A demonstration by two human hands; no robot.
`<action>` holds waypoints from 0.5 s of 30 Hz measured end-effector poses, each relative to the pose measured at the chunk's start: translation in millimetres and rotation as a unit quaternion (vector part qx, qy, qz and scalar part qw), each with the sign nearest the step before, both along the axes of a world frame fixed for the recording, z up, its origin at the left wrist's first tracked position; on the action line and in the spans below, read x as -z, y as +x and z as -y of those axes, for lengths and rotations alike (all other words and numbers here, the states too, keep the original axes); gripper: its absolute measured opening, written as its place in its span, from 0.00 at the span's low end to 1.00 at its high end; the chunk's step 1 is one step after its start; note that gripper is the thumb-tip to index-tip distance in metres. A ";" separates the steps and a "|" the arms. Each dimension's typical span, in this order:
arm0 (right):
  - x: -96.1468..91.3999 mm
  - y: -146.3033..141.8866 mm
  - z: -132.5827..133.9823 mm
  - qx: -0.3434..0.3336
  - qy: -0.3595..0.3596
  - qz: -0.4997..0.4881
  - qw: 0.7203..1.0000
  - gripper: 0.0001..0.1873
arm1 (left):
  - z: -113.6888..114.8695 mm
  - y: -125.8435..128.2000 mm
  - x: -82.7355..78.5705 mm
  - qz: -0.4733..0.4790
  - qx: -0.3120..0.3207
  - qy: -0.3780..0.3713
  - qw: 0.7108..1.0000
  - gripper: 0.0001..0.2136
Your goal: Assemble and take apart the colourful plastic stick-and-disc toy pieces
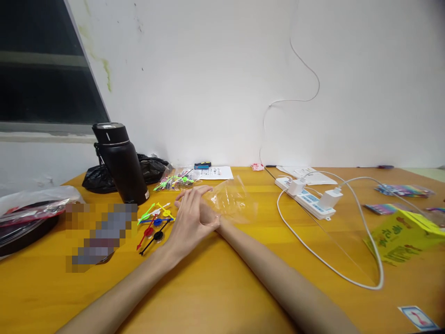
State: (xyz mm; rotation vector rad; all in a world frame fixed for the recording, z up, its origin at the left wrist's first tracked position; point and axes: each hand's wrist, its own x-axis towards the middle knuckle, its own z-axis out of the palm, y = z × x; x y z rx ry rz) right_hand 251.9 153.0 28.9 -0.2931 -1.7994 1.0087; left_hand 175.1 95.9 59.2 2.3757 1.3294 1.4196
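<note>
White wall fills the upper half of the frame behind a wooden table (222, 297), with a dark window (41, 60) at upper left. Just below the centre, we see our left hand (189, 220) laid across our right hand (209, 214), its fingers fairly straight and close together, its thumb reaching towards the right wrist. Most of the right hand's fingers are hidden, so we cannot tell how far they are bent, or whether anything is held between the two hands. Just left of them, loose plastic arrow spinners (158, 222) lie in a cluster, with yellow, green, blue, red and black among them. Just right of the hands, a clear plastic bag (231, 199) lies crumpled, with nothing we can make out inside. Beyond, a second bag (179, 181) has more coloured pieces in it; so we judge that some spinners are out and laid flat, while that bag's pieces remain packed. Further out, we find a black bottle (121, 162) at left, a white power strip (314, 204) right of centre, and a yellow-green box (405, 236) at the right edge.
</note>
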 end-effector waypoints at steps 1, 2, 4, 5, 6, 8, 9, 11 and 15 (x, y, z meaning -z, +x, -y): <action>-0.6 -3.8 1.4 -0.012 -0.007 -0.022 1.000 0.29 | -0.4 -0.4 0.3 0.002 -0.003 -0.002 1.000 0.30; -0.6 -6.6 2.3 -0.027 -0.013 -0.045 0.999 0.30 | -1.0 -0.8 0.6 0.003 -0.005 -0.004 1.000 0.30; 0.2 -9.6 3.0 -0.057 -0.020 -0.092 0.994 0.33 | -2.3 -1.4 1.3 0.007 -0.010 -0.009 1.000 0.30; 0.5 -9.8 3.0 -0.064 -0.020 -0.108 0.992 0.33 | -3.0 -1.5 1.4 0.009 -0.011 -0.011 1.000 0.30; 0.4 -9.1 3.0 -0.059 -0.018 -0.111 0.992 0.33 | -3.7 -1.6 1.4 0.010 -0.013 -0.012 1.000 0.30; -1.5 -4.7 3.2 -0.018 -0.003 -0.071 0.997 0.31 | -4.8 -1.3 1.2 0.012 -0.015 -0.013 1.000 0.30; -3.6 -1.0 3.4 0.011 0.009 -0.035 0.999 0.30 | -5.1 -1.0 1.0 0.012 -0.014 -0.013 1.000 0.30; -9.9 9.2 3.2 0.069 0.027 0.037 0.997 0.29 | -5.3 -0.3 1.0 0.011 -0.012 -0.011 1.000 0.30; -25.9 30.0 -1.1 0.136 0.016 0.111 0.984 0.27 | -5.9 -0.8 2.6 0.008 -0.010 -0.007 1.000 0.29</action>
